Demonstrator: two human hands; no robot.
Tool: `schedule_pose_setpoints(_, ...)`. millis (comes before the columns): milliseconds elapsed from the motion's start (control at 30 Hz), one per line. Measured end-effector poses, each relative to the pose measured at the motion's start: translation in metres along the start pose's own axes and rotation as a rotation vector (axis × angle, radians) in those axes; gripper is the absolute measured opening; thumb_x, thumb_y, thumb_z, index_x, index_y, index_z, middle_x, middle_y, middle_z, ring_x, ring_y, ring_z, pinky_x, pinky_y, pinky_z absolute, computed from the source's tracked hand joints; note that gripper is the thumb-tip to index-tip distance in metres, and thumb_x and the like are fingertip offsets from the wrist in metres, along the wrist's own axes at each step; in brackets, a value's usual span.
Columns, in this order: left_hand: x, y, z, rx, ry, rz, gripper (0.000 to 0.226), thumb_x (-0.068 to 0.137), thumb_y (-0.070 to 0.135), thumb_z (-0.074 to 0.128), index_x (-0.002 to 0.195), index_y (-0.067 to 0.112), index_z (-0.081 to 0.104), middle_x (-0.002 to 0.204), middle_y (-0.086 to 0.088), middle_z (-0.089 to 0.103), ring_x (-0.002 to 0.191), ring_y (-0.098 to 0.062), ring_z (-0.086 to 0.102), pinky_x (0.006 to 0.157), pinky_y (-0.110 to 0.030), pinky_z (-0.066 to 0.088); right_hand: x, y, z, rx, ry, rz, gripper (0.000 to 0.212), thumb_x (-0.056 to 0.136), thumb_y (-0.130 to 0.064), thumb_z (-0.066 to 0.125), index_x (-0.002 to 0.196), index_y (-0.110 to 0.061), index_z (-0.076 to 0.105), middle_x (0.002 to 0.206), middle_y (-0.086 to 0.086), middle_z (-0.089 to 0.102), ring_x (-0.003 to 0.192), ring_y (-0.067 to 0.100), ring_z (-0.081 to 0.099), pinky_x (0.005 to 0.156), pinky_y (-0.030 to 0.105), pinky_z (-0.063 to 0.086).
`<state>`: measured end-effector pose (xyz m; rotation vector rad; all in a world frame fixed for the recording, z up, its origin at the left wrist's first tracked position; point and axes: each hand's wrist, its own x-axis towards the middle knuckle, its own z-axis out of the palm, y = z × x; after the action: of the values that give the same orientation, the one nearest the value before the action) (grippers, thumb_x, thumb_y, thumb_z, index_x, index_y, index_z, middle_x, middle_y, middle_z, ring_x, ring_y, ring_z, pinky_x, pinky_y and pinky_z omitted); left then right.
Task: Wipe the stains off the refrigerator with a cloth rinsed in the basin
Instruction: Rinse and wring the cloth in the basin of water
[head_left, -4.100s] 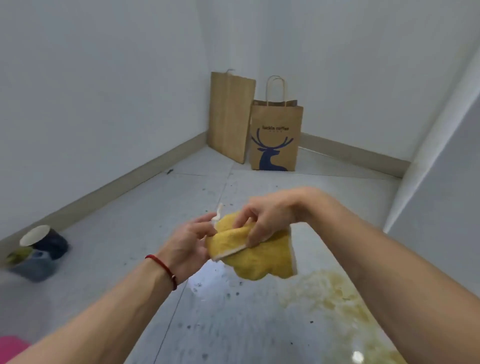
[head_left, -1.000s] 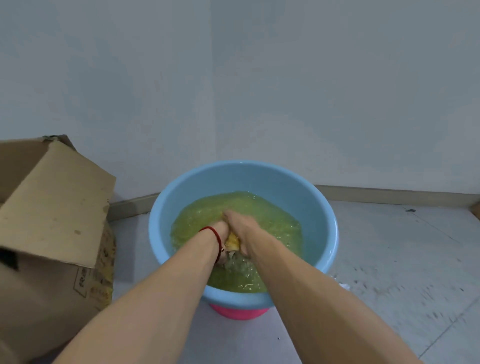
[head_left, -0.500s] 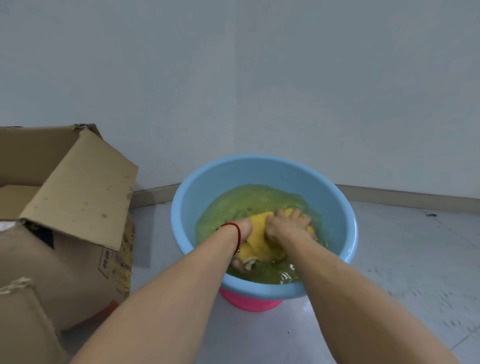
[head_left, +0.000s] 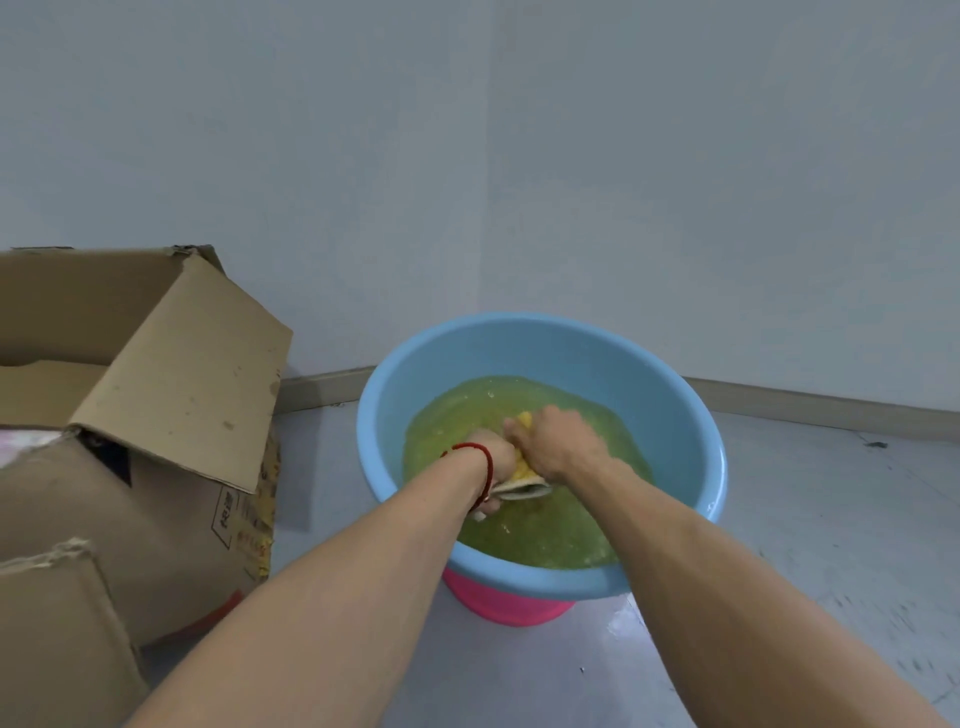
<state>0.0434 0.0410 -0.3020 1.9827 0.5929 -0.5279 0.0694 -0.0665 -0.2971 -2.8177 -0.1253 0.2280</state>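
Observation:
A light blue basin (head_left: 519, 345) holds yellow-green water and stands on a pink base (head_left: 509, 605) on the floor. Both my hands are over the water at the basin's middle. My left hand (head_left: 496, 457), with a red string at the wrist, and my right hand (head_left: 558, 441) both grip the bunched yellow cloth (head_left: 524, 470) between them. Only a strip of the cloth and its pale edge show between and below the hands. The refrigerator is out of view.
An open cardboard box (head_left: 156, 415) with a raised flap stands left of the basin, close to its rim. A grey wall with a skirting board runs behind. Grey floor (head_left: 805, 519) extends to the right of the basin.
Earlier the cloth was held in the air over a stained surface. In the last second my hands have squeezed it in the basin, and it is now bunched tighter between them.

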Motion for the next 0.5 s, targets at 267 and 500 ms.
schedule_pose_setpoints(267,0.018,-0.005,0.003,-0.166,0.229,-0.084,0.051,0.092,0.036,0.049,0.138,0.014,0.052,0.139,-0.018,0.049,0.107,-0.036,0.054,0.094,-0.037,0.046,0.003,0.023,0.008,-0.136,-0.06,0.241,0.053,0.107,-0.042,0.028,0.153,-0.017,0.034,0.162,0.02,0.021,0.147,0.043,0.023,0.116,0.059,0.028)
schedule_pose_setpoints(500,0.016,0.005,0.013,-0.388,-0.038,0.053,0.036,0.111,0.017,0.028,0.078,0.024,0.04,0.093,0.0,0.049,0.081,-0.016,0.052,0.094,-0.031,0.047,0.009,-0.025,0.021,0.717,-0.149,0.292,0.041,0.095,-0.039,0.037,0.102,-0.007,0.062,0.113,0.016,0.065,0.094,0.03,0.067,0.099,0.045,0.055)
